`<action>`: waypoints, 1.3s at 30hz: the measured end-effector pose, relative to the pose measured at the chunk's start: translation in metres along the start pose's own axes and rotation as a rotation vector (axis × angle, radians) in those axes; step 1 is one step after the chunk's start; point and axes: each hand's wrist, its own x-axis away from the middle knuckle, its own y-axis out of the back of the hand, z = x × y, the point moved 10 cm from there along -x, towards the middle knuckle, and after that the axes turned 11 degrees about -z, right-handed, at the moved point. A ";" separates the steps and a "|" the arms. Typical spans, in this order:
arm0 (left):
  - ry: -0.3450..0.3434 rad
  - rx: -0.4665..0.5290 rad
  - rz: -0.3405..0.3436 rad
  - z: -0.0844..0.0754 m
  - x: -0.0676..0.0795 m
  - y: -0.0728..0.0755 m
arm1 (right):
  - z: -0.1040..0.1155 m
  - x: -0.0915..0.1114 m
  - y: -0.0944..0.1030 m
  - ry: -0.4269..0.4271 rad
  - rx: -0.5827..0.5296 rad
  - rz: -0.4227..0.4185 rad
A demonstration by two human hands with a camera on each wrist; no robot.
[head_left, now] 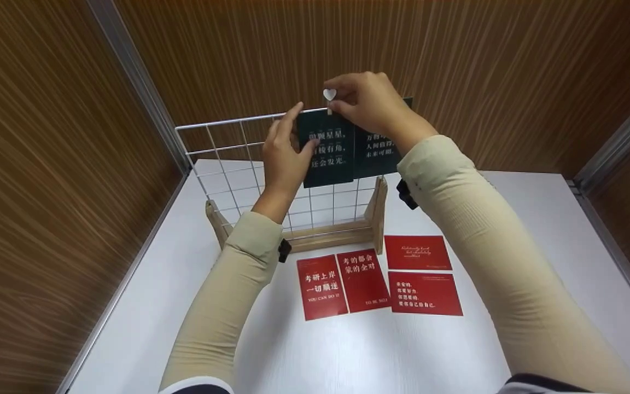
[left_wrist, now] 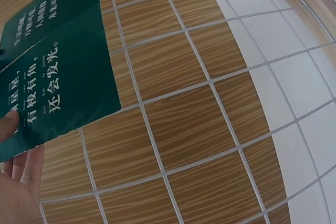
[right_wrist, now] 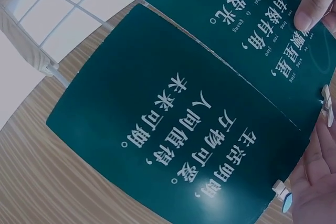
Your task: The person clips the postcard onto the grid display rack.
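My left hand [head_left: 283, 153] holds the left dark green card [head_left: 327, 174] by its left side, thumb on the printed front and fingers behind. At that card's top edge, my right hand [head_left: 374, 101] pinches a small clothespin [head_left: 330, 95] with a white heart. A second green card [head_left: 378, 163] hangs beside it to the right, partly hidden by my right forearm. In the right wrist view, a clip with a bluish heart [right_wrist: 286, 202] sits on this second card's top edge. Both cards lie against the white wire grid [head_left: 238, 164].
The grid stands in a wooden base [head_left: 328, 235] on a white table [head_left: 359, 355]. In front of it lie several red cards [head_left: 326, 306] with white lettering. Wood-patterned panels [head_left: 227, 54] close off the back and sides.
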 end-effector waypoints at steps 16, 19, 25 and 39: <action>-0.050 0.101 -0.017 -0.001 0.010 0.011 | 0.002 0.013 0.030 0.101 -0.246 -0.192; -0.074 0.107 -0.021 -0.003 0.012 0.013 | 0.012 0.020 0.040 0.118 -0.287 -0.219; -0.086 0.112 -0.004 -0.004 0.015 0.017 | 0.030 0.036 0.063 0.219 -0.337 -0.306; -0.086 0.113 -0.042 0.014 0.033 0.038 | -0.002 0.047 0.074 0.344 -0.312 -0.423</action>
